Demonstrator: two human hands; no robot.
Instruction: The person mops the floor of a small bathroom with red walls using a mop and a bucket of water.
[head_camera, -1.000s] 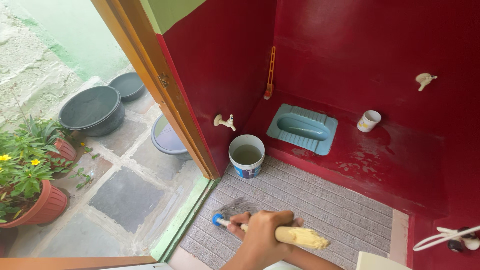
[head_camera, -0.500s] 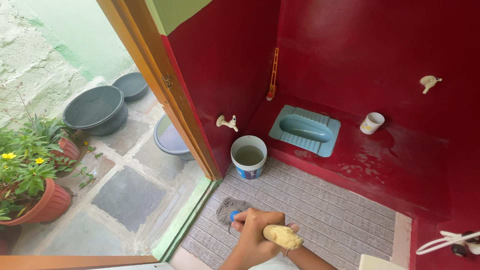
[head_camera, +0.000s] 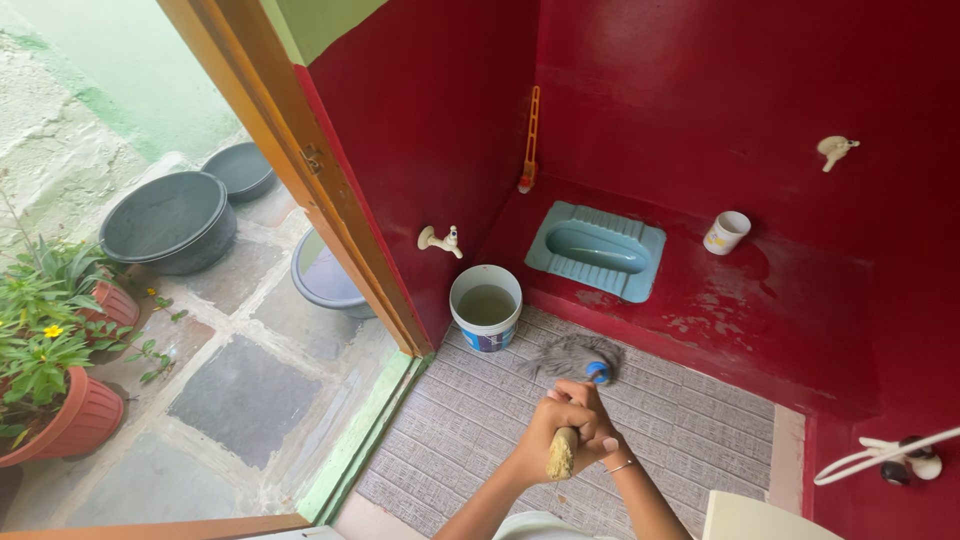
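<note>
Head view: hands (head_camera: 572, 432) hide mop (head_camera: 575, 357) handle (blurred head).

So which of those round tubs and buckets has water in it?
The white plastic bucket under the cream wall tap, holding murky water. The two grey basins outside look empty.

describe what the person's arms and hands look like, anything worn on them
Both forearms are bare, with no sleeves reaching into view and no gloves on either hand. The right hand has a thin metal bangle round the wrist. The left hand and its wrist show nothing worn. No rings can be made out on the fingers at this size.
</note>
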